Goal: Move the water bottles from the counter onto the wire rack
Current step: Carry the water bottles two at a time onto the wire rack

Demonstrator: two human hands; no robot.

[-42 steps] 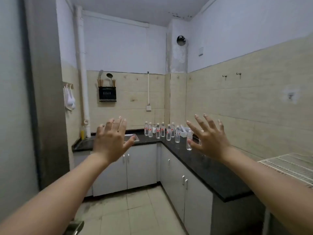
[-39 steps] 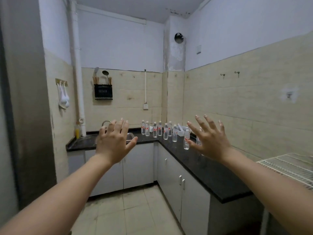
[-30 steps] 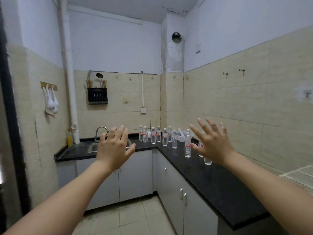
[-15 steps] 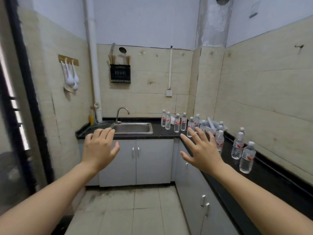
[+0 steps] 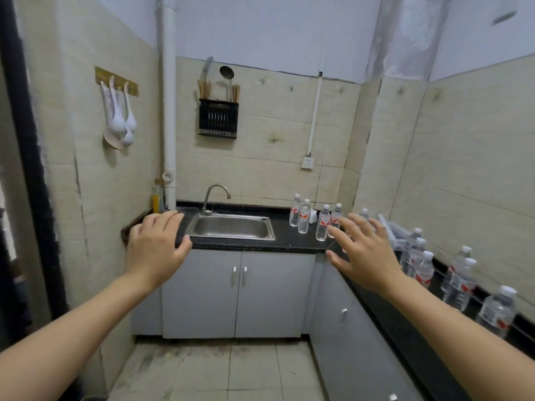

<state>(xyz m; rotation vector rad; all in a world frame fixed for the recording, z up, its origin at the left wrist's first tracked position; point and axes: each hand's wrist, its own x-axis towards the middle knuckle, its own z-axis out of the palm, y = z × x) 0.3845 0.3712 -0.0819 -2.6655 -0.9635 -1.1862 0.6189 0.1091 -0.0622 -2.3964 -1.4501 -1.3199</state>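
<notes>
1. The left hand (image 5: 156, 247) is held up in the air with its fingers straight, and it holds nothing
2. The right hand (image 5: 364, 256) is spread wide and holds nothing too
3. The water bottles (image 5: 322, 224) stand upright on the black bench (image 5: 282, 233), some beside the sink (image 5: 231, 228), more along the right wall

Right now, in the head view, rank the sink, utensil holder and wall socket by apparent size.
Largest: sink, then utensil holder, then wall socket. All sit near the back wall, so distance barely matters.
</notes>
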